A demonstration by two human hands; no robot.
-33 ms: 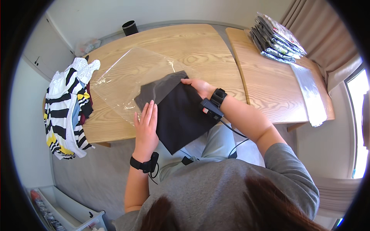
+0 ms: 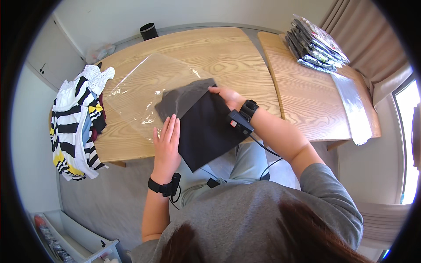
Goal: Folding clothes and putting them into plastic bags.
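Note:
A folded black garment [image 2: 206, 131] lies slantwise over the near table edge, its lower corner overhanging my lap. Its far end is inside a clear plastic bag [image 2: 136, 94] that lies flat on the table, and it looks grey through the film. My right hand [image 2: 228, 97] grips the garment's right side near the bag's mouth, thumb on top and the other fingers hidden beneath. On the other side, my left hand [image 2: 168, 138] rests with fingers stretched out flat, the fingertips touching the bag's mouth and the garment's left edge.
Striped and white clothes [image 2: 72, 127] are heaped at the table's left end. On the right-hand table [image 2: 298, 92] are a stack of bagged garments [image 2: 313, 44] and flat clear bags [image 2: 351, 107]. A black bin [image 2: 148, 31] stands behind; a grey container [image 2: 79, 239] sits lower left.
The black garment has slid slightly farther into the bag, away from me, and its lower corner has risen a little. My right hand has shifted slightly with it; my left hand stays nearly still.

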